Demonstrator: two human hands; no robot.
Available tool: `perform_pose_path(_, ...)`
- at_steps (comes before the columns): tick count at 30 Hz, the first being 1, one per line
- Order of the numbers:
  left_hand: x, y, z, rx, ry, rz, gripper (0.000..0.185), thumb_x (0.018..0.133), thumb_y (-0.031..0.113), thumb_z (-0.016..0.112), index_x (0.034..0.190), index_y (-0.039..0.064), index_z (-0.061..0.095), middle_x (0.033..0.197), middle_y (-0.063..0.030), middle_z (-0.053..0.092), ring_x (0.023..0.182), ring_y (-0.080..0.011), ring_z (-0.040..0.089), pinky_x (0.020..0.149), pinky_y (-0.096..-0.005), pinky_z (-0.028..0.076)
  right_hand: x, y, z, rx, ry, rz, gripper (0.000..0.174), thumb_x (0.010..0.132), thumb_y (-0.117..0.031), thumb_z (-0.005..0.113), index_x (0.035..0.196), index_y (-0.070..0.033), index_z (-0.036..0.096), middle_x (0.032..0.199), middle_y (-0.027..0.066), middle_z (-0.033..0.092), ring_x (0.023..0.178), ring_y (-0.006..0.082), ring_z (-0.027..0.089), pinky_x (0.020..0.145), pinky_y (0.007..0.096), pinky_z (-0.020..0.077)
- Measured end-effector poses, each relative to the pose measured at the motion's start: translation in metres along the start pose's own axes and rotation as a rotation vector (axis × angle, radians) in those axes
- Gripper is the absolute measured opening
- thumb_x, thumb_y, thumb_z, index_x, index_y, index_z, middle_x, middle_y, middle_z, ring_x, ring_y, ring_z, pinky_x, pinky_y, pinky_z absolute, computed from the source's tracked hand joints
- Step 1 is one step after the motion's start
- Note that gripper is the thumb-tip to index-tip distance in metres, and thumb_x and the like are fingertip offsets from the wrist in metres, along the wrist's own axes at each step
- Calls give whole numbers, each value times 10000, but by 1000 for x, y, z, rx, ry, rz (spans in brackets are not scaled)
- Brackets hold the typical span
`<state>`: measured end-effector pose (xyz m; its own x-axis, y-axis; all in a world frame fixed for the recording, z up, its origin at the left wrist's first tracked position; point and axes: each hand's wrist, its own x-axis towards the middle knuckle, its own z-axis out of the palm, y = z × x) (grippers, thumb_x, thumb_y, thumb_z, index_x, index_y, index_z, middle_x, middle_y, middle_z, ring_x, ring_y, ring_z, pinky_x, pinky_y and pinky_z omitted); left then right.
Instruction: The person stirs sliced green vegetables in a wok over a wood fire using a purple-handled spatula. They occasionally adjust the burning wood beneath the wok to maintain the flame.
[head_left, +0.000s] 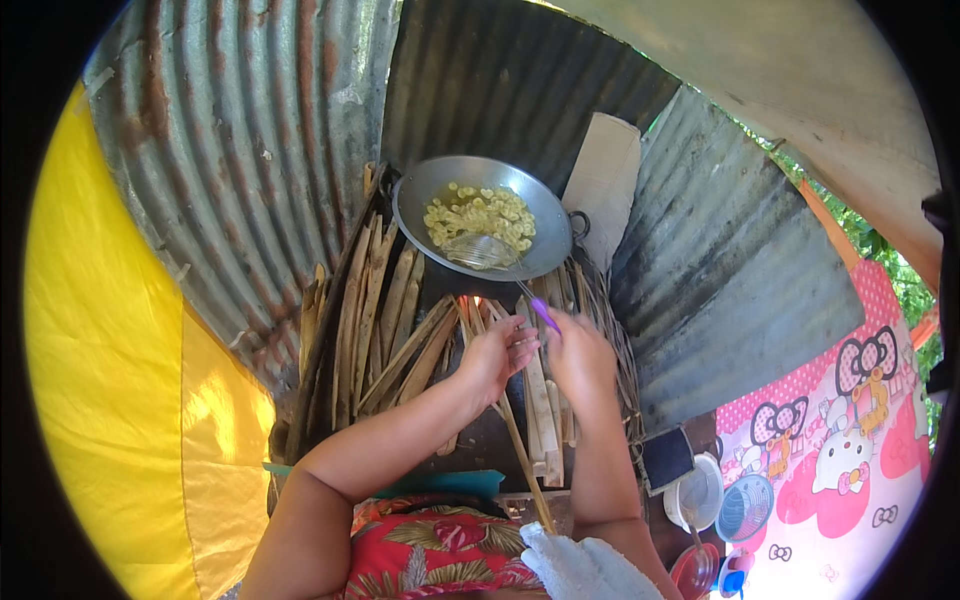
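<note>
My right hand (583, 361) grips the purple handle (545, 313) of a wire skimmer. The skimmer's mesh bowl (481, 252) rests at the near side of a large metal wok (420, 225), among pale yellow round slices (480, 214) in oil. Beside the handle, my left hand (501, 355) is held with its fingers loosely spread and nothing in it. Below the wok a small fire glows (471, 301), with split firewood (405, 356) leading up to it.
Corrugated metal sheets (247, 150) wall the left, back and right. A cardboard piece (604, 180) leans behind the wok's right handle. At lower right are a white tub (694, 495), a blue plastic basket (745, 508) and a red bowl (694, 570). Yellow cloth (112, 390) hangs at left.
</note>
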<state>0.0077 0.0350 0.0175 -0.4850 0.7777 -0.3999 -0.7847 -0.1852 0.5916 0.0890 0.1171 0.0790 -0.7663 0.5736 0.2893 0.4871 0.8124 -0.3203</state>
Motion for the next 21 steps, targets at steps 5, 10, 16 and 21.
perform_pose_path(5, -7, -1, 5, 18, -59, -13, 291, 959, 248, 382, 1171, 77, 485, 1063, -54, 579, 915, -154, 563, 801, -292, 424, 31, 28, 20, 158, 88, -9, 274, 885, -206, 508, 1115, -103, 616, 978, 194, 622, 879, 375, 600, 772, 438, 472)
perform_pose_path(10, -12, 7, 1, 22, 1, 24, 309, 966, 237, 362, 1206, 70, 465, 1082, -64, 580, 925, -159, 565, 802, -291, 428, 67, 50, 54, 78, 315, 125, 302, 886, -233, 501, 1141, -93, 582, 929, 201, 624, 845, 377, 614, 740, 468, 481)
perform_pose_path(16, -14, 11, -9, 16, -5, 58, 324, 965, 239, 362, 1225, 65, 447, 1090, -69, 575, 936, -158, 569, 783, -285, 443, 66, 39, 59, 299, 48, 125, 291, 886, -205, 507, 1125, -61, 591, 975, 238, 628, 917, 385, 606, 801, 449, 468)
perform_pose_path(21, -18, 20, -12, -22, 12, 96, 372, 947, 236, 404, 1268, 47, 423, 1078, -84, 560, 926, -172, 556, 803, -293, 428, 103, 40, 65, 350, 235, 38, 284, 891, -199, 497, 1111, -56, 608, 975, 234, 630, 924, 384, 602, 803, 441, 471)
